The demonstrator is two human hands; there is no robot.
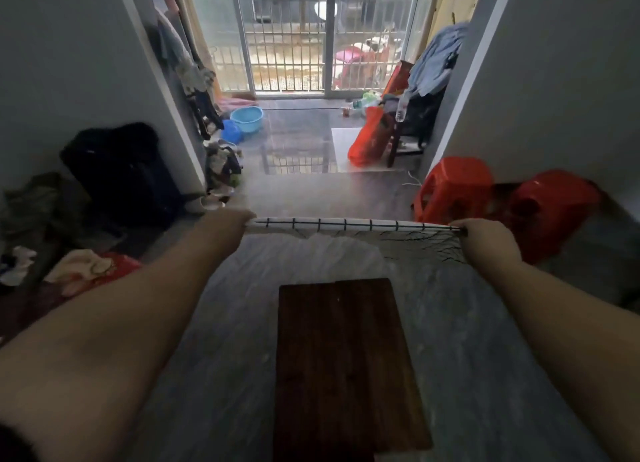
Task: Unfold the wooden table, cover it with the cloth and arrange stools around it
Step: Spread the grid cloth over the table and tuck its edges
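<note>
Holding the cloth stretched by its top edge, the left hand and right hand each grip a corner at mid-frame, fingers curled round it. The table sits at lower centre, apparently unfolded and bare, with the cloth hanging beyond its far end. Two red stools stand at right. If one hand lets go early, the cloth could land crooked, bunch up or trail onto the floor.
</note>
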